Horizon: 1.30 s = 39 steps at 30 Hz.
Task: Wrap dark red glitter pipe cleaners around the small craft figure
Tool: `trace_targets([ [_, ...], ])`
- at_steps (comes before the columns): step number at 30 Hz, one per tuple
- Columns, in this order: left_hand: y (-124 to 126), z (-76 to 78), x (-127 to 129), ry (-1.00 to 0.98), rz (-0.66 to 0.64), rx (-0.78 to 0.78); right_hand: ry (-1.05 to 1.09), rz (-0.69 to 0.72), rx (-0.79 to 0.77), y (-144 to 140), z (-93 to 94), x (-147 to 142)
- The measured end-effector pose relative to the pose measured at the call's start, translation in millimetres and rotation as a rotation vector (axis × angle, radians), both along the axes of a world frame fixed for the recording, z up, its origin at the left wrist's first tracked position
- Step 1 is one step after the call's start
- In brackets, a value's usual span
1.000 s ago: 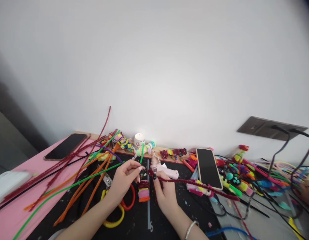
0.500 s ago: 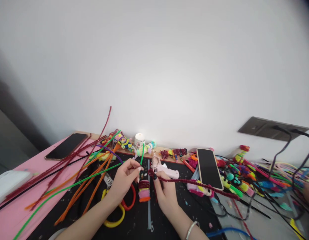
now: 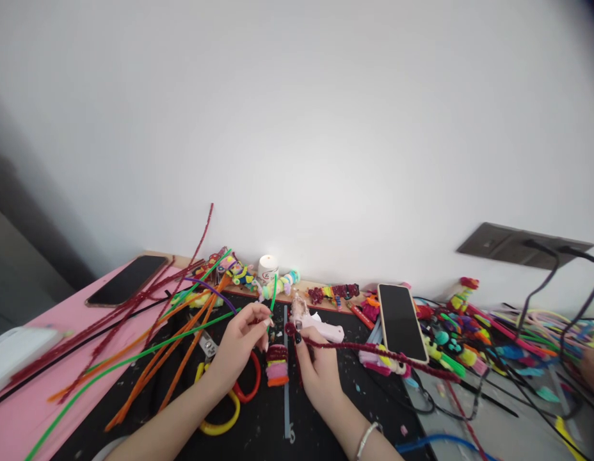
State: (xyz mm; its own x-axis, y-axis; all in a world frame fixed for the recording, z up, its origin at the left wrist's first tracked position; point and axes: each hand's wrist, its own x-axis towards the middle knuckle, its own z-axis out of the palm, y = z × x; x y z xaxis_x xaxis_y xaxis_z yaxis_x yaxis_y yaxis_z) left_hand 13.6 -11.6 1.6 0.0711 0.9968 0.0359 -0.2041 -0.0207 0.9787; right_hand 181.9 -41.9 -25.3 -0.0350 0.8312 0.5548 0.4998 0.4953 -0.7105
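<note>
My right hand [image 3: 321, 371] pinches a dark red fuzzy pipe cleaner [image 3: 374, 351]; its tip is wound into a small coil [image 3: 290, 328] at my fingertips, and its long tail runs off to the right. My left hand [image 3: 242, 342] is closed, thumb and fingertips together, just left of the coil; what is in them, if anything, I cannot make out. A green pipe cleaner end [image 3: 274, 291] stands up behind those fingertips. Between my hands lies a bundle of dark red, pink and orange pipe cleaner [image 3: 278, 368], beside a grey glue stick [image 3: 287, 397].
Scissors [image 3: 217, 422] with yellow and red handles lie by my left wrist. Behind my hands is a white glue gun [image 3: 328, 331]. Phones [image 3: 402, 323] lie to the right and far left. Loose orange pipe cleaners [image 3: 155, 371] and several cables [image 3: 537, 294] spread around. Another person's hand [image 3: 592, 368] shows at right.
The coil at my right fingertips has shifted slightly upward, and my left fingertips have moved a little. Everything else stays where it was.
</note>
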Motion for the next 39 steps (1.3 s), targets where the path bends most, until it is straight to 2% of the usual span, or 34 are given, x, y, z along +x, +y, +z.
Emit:
trace_targets([
  [7, -2, 0.2, 0, -0.016, -0.044, -0.001, -0.016, 0.016, 0.014, -2, 0.1, 1],
  [14, -3, 0.0, 2, -0.012, -0.161, -0.021, -0.178, 0.061, 0.068, -4, 1.3, 5],
  [19, -4, -0.8, 2, -0.021, -0.187, -0.040, -0.294, 0.045, 0.157, -1, -2.3, 6],
  [23, -2, -3.2, 1, -0.009, -0.188, -0.020, -0.291, 0.023, 0.218, 0, -7.2, 5],
  [28, -1, -3.3, 1, -0.042, -0.217, -0.047, -0.238, 0.080, 0.105, -2, -6.8, 5],
  [34, 0, -6.4, 1, -0.089, -0.181, -0.039, -0.197, 0.014, 0.025, 0, -7.5, 4],
  [39, 1, -8.6, 1, -0.072, -0.173, -0.063, -0.144, 0.034, -0.009, 0, -11.1, 4],
])
